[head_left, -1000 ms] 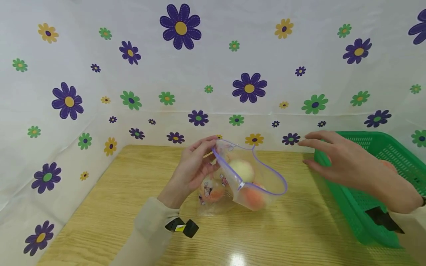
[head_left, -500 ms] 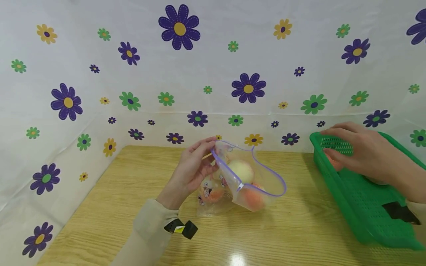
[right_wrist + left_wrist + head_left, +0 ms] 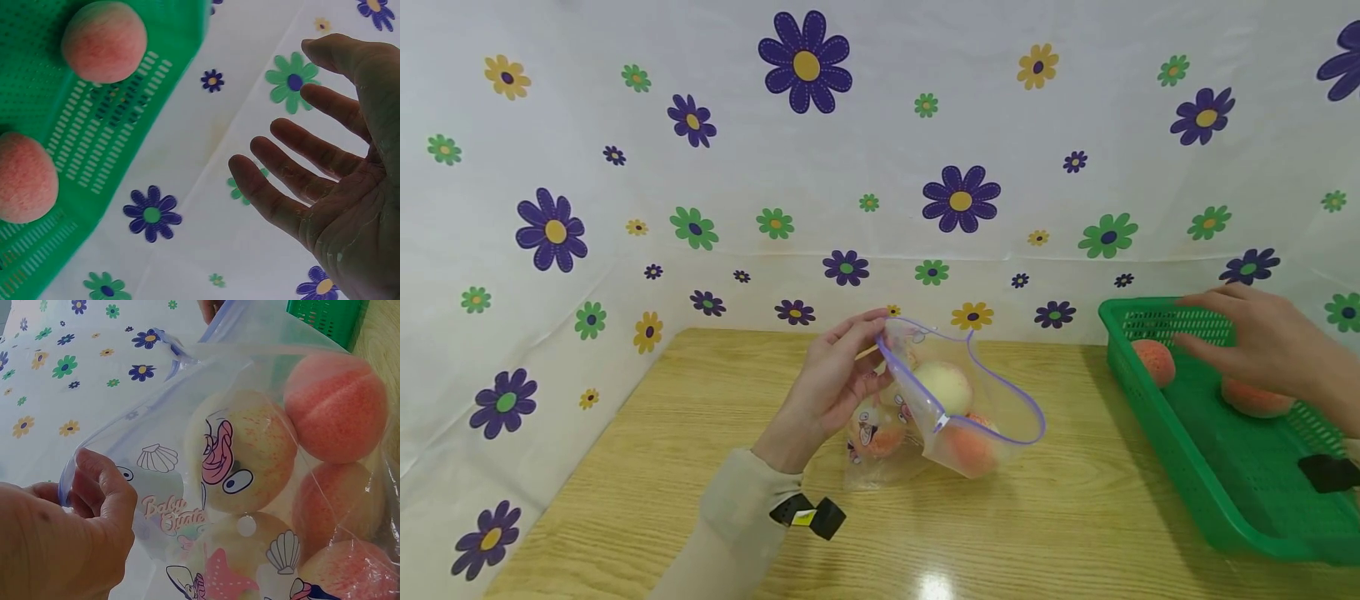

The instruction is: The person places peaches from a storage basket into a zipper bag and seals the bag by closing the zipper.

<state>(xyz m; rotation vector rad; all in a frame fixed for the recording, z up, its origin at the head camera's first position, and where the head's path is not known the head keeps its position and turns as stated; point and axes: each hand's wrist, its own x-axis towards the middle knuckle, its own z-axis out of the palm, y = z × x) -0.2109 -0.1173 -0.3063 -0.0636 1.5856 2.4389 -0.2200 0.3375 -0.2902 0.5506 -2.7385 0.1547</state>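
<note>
My left hand [image 3: 835, 379] pinches the purple-edged rim of a clear zip bag [image 3: 1011, 421], holding its mouth open. Cartoon prints and shells decorate the bag, and several peaches [image 3: 337, 406] lie inside, seen closely in the left wrist view. Over the green plastic basket [image 3: 1180, 450] at the right hovers my right hand [image 3: 1273, 337], fingers spread and holding nothing. Below it, one peach [image 3: 1153, 362] sits by the basket's left wall and another peach [image 3: 1255, 398] lies further right, partly covered by the hand. In the right wrist view the palm [image 3: 362, 219] shows bare.
The bag rests on a wooden table [image 3: 700, 467]. A white cloth with printed flowers [image 3: 880, 167] hangs behind and along the left side. The zip's slider [image 3: 942, 421] sits on the near side of the bag's mouth.
My right hand has moved right, from the basket's left rim to over its inside, bringing the two peaches there into view. The left hand and bag have stayed nearly still.
</note>
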